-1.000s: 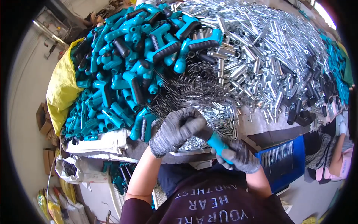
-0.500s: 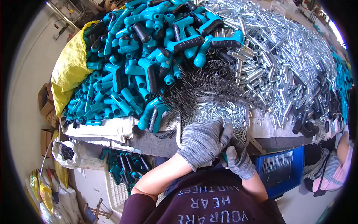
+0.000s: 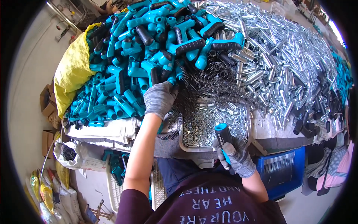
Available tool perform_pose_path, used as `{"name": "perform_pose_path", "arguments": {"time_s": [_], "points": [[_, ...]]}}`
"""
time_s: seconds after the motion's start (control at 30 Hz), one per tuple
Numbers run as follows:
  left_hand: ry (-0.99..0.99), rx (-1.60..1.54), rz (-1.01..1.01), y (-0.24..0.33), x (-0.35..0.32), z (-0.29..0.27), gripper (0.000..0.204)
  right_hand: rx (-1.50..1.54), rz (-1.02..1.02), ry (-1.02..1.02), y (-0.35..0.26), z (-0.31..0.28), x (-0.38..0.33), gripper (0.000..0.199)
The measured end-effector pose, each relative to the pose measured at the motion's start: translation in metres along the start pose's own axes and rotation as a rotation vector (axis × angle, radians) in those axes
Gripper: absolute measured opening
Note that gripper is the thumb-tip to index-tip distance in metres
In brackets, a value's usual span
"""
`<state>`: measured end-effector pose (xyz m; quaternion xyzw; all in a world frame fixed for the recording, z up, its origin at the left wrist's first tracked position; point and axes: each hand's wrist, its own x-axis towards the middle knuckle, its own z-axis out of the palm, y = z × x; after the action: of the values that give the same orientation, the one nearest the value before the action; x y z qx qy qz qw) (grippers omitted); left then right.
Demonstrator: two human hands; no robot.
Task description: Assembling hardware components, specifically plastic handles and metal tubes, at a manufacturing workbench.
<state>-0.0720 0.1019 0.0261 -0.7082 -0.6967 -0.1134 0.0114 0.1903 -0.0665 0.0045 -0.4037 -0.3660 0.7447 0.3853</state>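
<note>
My right hand (image 3: pixel 238 158), in a grey knit glove, is wrapped round a teal-and-black tool handle (image 3: pixel 222 134) near the table's front edge. The handle's open round end points up and away from me. My left hand (image 3: pixel 159 100), gloved alike, reaches into the edge of the pile of teal-and-black plastic handles (image 3: pixel 123 78), beside the dark coil springs (image 3: pixel 194 84). Its fingers curl in at the pile; what they hold is hidden. Between the hands, closer to the right one, lies a metal tray (image 3: pixel 194 148) of small pins and nuts.
Shiny metal tubes (image 3: pixel 283 63) heap up on the right of the table. A yellow sack (image 3: pixel 71 71) borders the teal pile. Below the table are a blue crate (image 3: pixel 281 190), a white crate (image 3: pixel 115 196) with teal parts, and a white bag (image 3: pixel 76 156). Another person's clothing (image 3: pixel 337 164) shows at right.
My left hand has moved from beside my right hand, over the tray, forward and left to the pile. The tray is uncovered, and the handle in my right hand now shows clearly.
</note>
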Motion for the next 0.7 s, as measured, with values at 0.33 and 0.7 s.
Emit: {"name": "perform_pose_path", "arguments": {"time_s": [0.33,0.7], "points": [[-0.580,-1.197,0.335,0.028,-0.067,-0.054,0.028,-0.377,-0.121,0.037,0.007,0.001,0.013,0.055],[-0.241,-0.669,0.544,0.028,-0.098,-0.042,0.031,-0.914,-0.270,0.081,0.002,0.010,0.011,0.057]]}}
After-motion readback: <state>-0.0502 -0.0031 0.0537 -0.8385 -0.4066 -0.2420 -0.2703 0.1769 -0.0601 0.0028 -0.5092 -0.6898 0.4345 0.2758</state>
